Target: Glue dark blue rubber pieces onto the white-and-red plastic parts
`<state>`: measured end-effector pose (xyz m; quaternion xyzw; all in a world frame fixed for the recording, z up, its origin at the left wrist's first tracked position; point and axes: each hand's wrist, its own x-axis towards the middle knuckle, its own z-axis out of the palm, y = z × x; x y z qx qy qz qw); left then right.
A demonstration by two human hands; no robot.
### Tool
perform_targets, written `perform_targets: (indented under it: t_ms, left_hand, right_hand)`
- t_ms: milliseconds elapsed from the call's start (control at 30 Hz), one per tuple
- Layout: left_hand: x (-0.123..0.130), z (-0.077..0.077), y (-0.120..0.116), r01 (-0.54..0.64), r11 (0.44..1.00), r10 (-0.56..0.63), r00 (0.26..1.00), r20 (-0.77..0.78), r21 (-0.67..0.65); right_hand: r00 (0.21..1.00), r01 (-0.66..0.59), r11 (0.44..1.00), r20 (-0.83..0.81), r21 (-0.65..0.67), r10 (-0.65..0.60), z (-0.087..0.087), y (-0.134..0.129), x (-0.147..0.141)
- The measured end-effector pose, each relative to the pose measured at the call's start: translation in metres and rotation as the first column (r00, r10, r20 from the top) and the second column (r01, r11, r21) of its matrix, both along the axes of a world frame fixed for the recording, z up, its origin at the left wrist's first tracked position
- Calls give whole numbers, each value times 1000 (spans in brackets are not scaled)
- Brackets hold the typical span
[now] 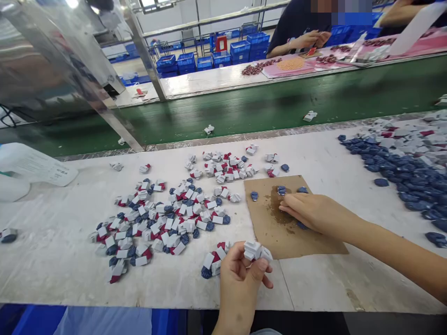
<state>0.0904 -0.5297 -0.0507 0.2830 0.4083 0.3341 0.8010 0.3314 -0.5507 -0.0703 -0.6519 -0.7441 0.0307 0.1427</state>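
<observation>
My left hand (244, 274), near the table's front edge, pinches a light grey plastic piece (254, 251) between thumb and fingers. Over a brown cardboard sheet (314, 239), my right hand (307, 209) points down with its fingers pressed together; whatever is at the fingertips is hidden. Small dark blue pieces lie on the sheet, one at its left side (254, 196) and one just above my fingertips (281, 190). A dark wet stain surrounds the fingertips. Left of the sheet spreads a heap of grey, red and blue assembled pieces (171, 218).
Dark blue pieces (401, 172) and grey ones (419, 139) are piled at the right. A green conveyor belt (244, 111) runs behind the table. Beyond it, a person's hands (310, 39) work. White bottles (38, 165) lie at the left, near a metal post (115, 121).
</observation>
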Motion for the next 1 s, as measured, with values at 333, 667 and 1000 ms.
perform_targets:
  t_ms: [333,667,1000]
  left_hand:
    - [1,13,-2,-22,1000,22,999,27,-20]
    - [-3,20,-7,30,984,-24,999,-34,177]
    - [-9,9,-14,30,967,-6,996,-92,252]
  right_hand:
    - [914,99,995,-394,-6,-93,38,-11,-35]
    - [622,21,985,-769,-171,-147,71,-31,-88]
    - [722,34,999,-691,9,-19,48,-32,-104]
